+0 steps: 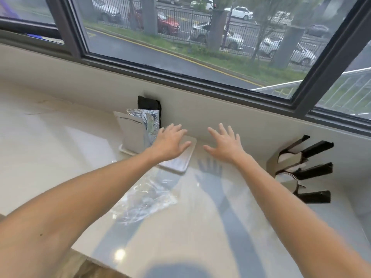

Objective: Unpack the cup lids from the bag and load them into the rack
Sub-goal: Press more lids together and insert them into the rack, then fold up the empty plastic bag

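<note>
A crumpled clear plastic bag (146,199) lies flat on the pale counter (200,227), under my left forearm. At the right, against the wall, stands a black rack (307,171) with slanted slots; white lids (289,157) show in its upper slots. My left hand (170,144) hovers with fingers spread over a white tray (180,165). My right hand (223,145) is spread open above the counter near the wall, holding nothing.
On the tray's left end stand white and silver foil pouches (138,129), in front of a black wall outlet (149,106). A large window runs along the back above a pale ledge. The counter's front edge is at the lower left.
</note>
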